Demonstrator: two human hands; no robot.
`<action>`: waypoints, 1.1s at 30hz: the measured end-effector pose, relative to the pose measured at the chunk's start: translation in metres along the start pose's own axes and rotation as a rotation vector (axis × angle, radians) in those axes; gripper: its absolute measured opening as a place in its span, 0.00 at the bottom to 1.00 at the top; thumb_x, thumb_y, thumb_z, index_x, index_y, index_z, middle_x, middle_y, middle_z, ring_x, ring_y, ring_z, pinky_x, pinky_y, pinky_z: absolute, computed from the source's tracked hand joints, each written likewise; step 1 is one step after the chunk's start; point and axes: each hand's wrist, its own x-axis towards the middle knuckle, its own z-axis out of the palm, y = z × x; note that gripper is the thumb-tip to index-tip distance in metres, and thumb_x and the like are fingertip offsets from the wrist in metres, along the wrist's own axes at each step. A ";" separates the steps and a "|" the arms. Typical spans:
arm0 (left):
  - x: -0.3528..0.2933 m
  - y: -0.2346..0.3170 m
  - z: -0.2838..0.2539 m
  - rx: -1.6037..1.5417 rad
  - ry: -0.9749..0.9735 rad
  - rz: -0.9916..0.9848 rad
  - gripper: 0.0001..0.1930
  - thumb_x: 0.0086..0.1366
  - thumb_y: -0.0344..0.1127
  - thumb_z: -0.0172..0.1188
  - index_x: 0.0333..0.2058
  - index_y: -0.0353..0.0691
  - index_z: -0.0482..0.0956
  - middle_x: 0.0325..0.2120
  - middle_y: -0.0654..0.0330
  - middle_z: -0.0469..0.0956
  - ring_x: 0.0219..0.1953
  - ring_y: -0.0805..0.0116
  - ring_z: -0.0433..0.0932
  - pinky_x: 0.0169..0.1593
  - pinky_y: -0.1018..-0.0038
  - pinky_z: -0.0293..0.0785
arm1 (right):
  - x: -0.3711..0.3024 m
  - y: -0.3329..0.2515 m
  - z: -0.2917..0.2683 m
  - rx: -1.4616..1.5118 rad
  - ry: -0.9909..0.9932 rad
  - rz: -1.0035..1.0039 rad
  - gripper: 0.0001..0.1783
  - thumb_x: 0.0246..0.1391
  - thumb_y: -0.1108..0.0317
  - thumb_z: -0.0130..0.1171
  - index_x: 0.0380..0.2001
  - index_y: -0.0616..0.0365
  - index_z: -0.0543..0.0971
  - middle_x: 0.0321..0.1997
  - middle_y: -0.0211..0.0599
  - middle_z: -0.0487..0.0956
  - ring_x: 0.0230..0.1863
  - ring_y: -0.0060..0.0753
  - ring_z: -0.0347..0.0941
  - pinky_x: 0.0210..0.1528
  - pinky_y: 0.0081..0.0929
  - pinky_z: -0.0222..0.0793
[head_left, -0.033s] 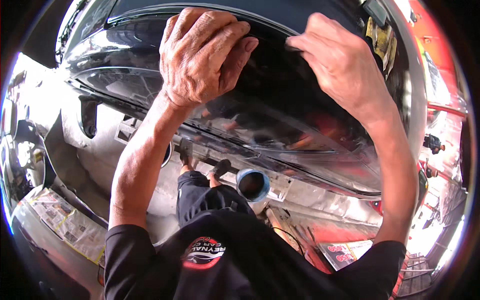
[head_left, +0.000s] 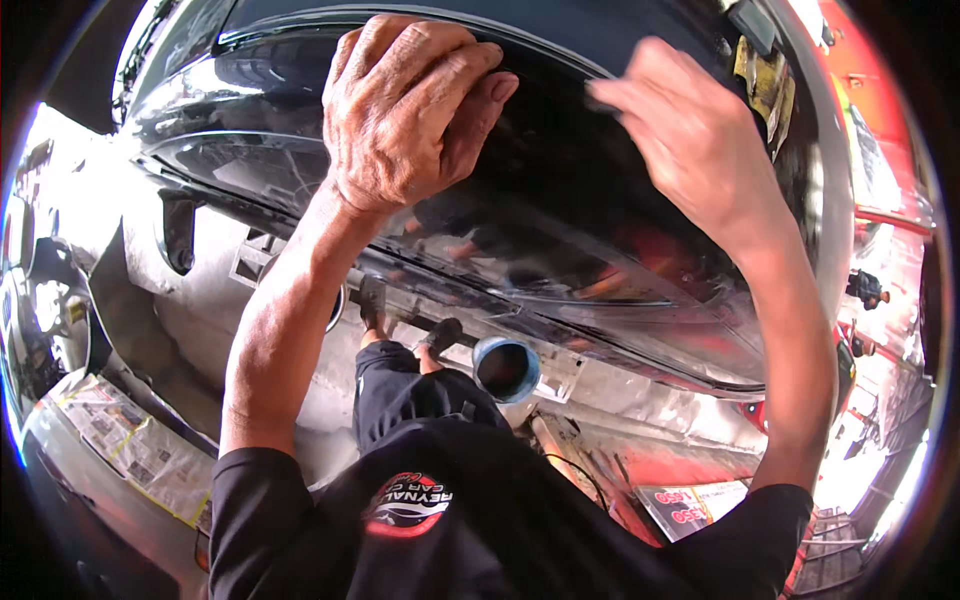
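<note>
A glossy black car body panel point(head_left: 570, 210) fills the view ahead, its surface mirroring the surroundings. Along its upper part runs a thin trim line point(head_left: 545, 42) below the dark window. My left hand point(head_left: 400, 120) is closed near this line, fingers bent and thumb close beside them; whatever lies under the fingertips is hidden. Farther right, my right hand point(head_left: 695, 145) is raised in a pinch over the same panel. A small dark bit shows at its fingertips, too blurred to name.
A blue bucket point(head_left: 532, 375) stands on the floor beside my feet. Behind on the left is a car part covered with taped newspaper point(head_left: 125, 435). Yellow torn material point(head_left: 768, 90) hangs by the car's right end. A printed sign point(head_left: 690, 505) lies at lower right.
My right hand has shifted slightly right and down, blurred by motion. My left hand stays almost in place.
</note>
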 end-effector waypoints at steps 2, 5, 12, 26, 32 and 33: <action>-0.002 -0.002 0.000 -0.029 0.039 0.006 0.07 0.62 0.31 0.71 0.39 0.40 0.88 0.39 0.58 0.86 0.41 0.62 0.84 0.46 0.66 0.79 | -0.028 -0.002 -0.014 0.033 -0.030 0.088 0.11 0.48 0.81 0.64 0.38 0.63 0.82 0.34 0.40 0.73 0.36 0.45 0.76 0.39 0.40 0.75; 0.005 0.001 0.000 -0.031 0.099 -0.012 0.07 0.61 0.30 0.72 0.38 0.40 0.88 0.36 0.58 0.85 0.39 0.62 0.83 0.44 0.65 0.79 | -0.027 -0.009 -0.018 0.081 -0.055 0.227 0.12 0.46 0.83 0.65 0.37 0.63 0.83 0.33 0.41 0.73 0.36 0.45 0.75 0.39 0.41 0.75; 0.002 -0.016 -0.018 -0.062 0.153 -0.084 0.03 0.66 0.29 0.67 0.37 0.38 0.86 0.36 0.58 0.84 0.39 0.59 0.82 0.46 0.66 0.77 | 0.035 -0.011 0.016 0.020 0.031 -0.022 0.09 0.51 0.80 0.63 0.37 0.63 0.81 0.34 0.44 0.73 0.38 0.49 0.77 0.41 0.46 0.75; -0.063 -0.116 -0.049 0.307 0.175 -0.238 0.18 0.79 0.47 0.51 0.45 0.44 0.88 0.44 0.59 0.85 0.51 0.61 0.79 0.59 0.60 0.65 | 0.069 -0.026 0.024 0.036 -0.006 0.066 0.09 0.51 0.81 0.63 0.37 0.63 0.83 0.34 0.46 0.74 0.39 0.52 0.79 0.41 0.46 0.76; -0.054 -0.109 -0.042 0.258 0.218 -0.215 0.18 0.79 0.47 0.51 0.45 0.45 0.88 0.43 0.58 0.84 0.50 0.59 0.79 0.58 0.60 0.64 | 0.082 -0.027 0.032 0.077 0.018 0.065 0.06 0.54 0.80 0.61 0.36 0.63 0.83 0.32 0.46 0.73 0.37 0.51 0.78 0.42 0.45 0.76; -0.054 -0.109 -0.043 0.254 0.219 -0.222 0.18 0.79 0.47 0.51 0.45 0.45 0.88 0.43 0.58 0.84 0.50 0.59 0.79 0.58 0.60 0.64 | 0.103 -0.029 0.042 0.039 0.025 0.026 0.07 0.53 0.81 0.61 0.36 0.63 0.83 0.32 0.46 0.73 0.36 0.52 0.78 0.41 0.44 0.76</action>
